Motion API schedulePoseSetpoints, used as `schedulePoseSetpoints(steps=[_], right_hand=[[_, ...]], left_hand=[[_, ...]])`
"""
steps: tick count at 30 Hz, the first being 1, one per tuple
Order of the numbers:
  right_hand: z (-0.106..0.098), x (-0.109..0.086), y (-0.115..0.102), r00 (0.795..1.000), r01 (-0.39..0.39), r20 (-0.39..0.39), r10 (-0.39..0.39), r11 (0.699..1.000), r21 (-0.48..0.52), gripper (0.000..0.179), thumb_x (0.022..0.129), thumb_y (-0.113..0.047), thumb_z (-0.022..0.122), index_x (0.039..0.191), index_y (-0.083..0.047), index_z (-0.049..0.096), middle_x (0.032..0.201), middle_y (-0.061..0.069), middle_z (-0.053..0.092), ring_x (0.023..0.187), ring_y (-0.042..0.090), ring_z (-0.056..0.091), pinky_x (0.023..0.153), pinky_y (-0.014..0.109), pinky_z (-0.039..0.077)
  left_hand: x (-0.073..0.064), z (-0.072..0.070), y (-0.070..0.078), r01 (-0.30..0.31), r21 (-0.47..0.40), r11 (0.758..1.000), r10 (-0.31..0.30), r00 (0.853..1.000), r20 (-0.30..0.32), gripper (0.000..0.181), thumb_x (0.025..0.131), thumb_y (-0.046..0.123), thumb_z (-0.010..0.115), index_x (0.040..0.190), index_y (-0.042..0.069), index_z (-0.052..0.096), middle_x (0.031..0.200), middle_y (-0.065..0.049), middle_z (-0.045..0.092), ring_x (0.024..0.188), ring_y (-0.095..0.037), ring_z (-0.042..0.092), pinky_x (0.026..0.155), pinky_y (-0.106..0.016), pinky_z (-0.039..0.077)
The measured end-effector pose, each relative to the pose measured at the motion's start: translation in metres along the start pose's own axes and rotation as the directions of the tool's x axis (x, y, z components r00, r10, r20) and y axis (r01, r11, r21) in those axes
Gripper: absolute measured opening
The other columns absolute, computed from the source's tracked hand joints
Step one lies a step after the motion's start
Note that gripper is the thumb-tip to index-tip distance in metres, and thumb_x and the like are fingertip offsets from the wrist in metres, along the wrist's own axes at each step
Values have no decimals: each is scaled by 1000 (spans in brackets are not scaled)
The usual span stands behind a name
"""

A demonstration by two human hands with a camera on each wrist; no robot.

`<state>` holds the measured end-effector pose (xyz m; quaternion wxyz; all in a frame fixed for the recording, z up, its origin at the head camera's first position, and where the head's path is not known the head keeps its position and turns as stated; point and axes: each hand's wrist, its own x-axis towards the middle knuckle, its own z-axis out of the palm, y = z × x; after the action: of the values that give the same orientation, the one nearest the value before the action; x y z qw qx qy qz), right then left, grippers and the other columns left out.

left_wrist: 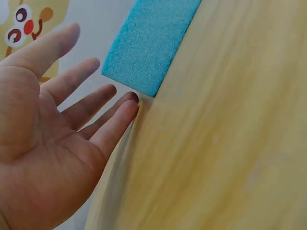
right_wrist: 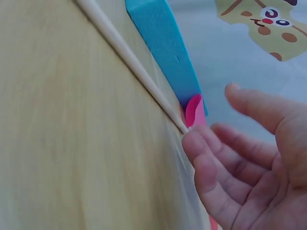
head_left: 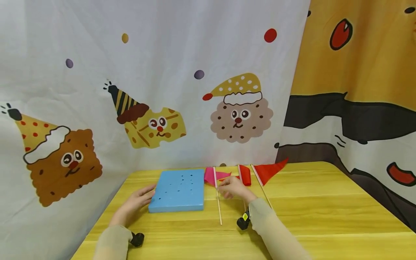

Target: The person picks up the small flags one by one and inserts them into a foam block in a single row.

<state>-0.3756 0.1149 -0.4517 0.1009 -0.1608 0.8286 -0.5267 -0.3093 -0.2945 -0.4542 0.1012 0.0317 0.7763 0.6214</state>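
My left hand (head_left: 138, 199) is just off the left edge of the blue foam board (head_left: 178, 191), its fingers (left_wrist: 90, 104) stretched out and spread from one another, holding nothing. The board lies flat on the wood-grain counter (head_left: 331, 209), its top dotted with small dark holes.

My right hand (head_left: 235, 187) hangs over the wooden stick (head_left: 219, 207) of the pink pennant (head_left: 210, 176), to the right of the board. My fingers there bend loosely, with the thumb well apart from them; the fingertips reach the stick near the pink cloth, though I can't tell whether they touch it. The pennant lies on the counter near the board's right side, its stick pointing towards me.

Beyond my right hand lie a red flag (head_left: 246, 176) with its cloth curled and, farther right, a red triangular pennant (head_left: 269, 172) spread out, its stick (head_left: 264, 193) running down behind my sleeve (head_left: 273, 227). Behind the counter hangs a cloth backdrop (head_left: 162, 54) printed with cartoon biscuits and cheese in party hats.
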Motion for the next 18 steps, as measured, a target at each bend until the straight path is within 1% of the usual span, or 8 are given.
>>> schedulePoseSetpoints(steps=[3, 5, 8, 11, 13, 16, 18], right_hand=[[5, 2, 0, 998, -63, -23, 64, 997, 54, 24, 89, -15, 72, 102, 6, 69, 78, 13, 68, 58, 22, 65, 56, 34, 57], [6, 4, 2, 994, -99, -38, 103, 991, 86, 25, 88, -15, 73, 102, 6, 69, 77, 13, 68, 59, 21, 65, 57, 35, 58], [8, 7, 4, 990, -122, -58, 128, 988, 94, 27, 88, -15, 73, 104, 6, 68, 77, 13, 67, 60, 21, 65, 57, 35, 58], [10, 8, 4, 986, -140, -81, 148, 985, 100, 28, 87, -15, 74, 105, 6, 68, 77, 13, 67, 59, 20, 65, 57, 35, 58], [11, 8, 4, 984, -139, -96, 147, 987, 84, 25, 86, -14, 74, 102, 5, 68, 76, 12, 67, 57, 19, 63, 55, 34, 58], [15, 5, 4, 986, -119, -114, 120, 993, 14, 19, 84, -14, 77, 93, 2, 71, 72, 9, 65, 53, 18, 61, 52, 33, 57], [18, 4, 4, 987, -109, -121, 104, 993, -40, 17, 82, -17, 79, 85, -2, 72, 66, 6, 61, 50, 17, 58, 50, 32, 55]], left_hand=[[2, -2, -4, -30, 10, 999, 30, 999, 17, 61, 99, 32, 56, 153, 16, 32, 158, -13, 21, 141, -39, 25, 114, -54, 20], [4, -4, -6, -63, 33, 997, 62, 998, 29, 60, 100, 30, 55, 153, 13, 32, 158, -15, 21, 141, -38, 25, 114, -52, 22], [7, -7, -8, -110, 94, 989, 106, 993, 45, 59, 101, 29, 54, 152, 9, 33, 157, -17, 23, 141, -37, 25, 113, -52, 23], [9, -9, -11, -133, 136, 982, 127, 991, 52, 59, 100, 28, 56, 151, 9, 35, 157, -16, 25, 142, -36, 24, 113, -53, 22], [9, -9, -12, -136, 154, 979, 129, 990, 54, 60, 99, 28, 58, 151, 10, 36, 156, -16, 26, 142, -37, 24, 113, -56, 20], [9, -8, -14, -138, 168, 976, 130, 990, 62, 61, 98, 28, 60, 151, 9, 37, 156, -17, 27, 141, -39, 25, 112, -57, 20], [7, -8, -16, -127, 172, 977, 119, 991, 56, 61, 97, 28, 61, 151, 10, 38, 155, -16, 29, 140, -39, 26, 112, -57, 21]])
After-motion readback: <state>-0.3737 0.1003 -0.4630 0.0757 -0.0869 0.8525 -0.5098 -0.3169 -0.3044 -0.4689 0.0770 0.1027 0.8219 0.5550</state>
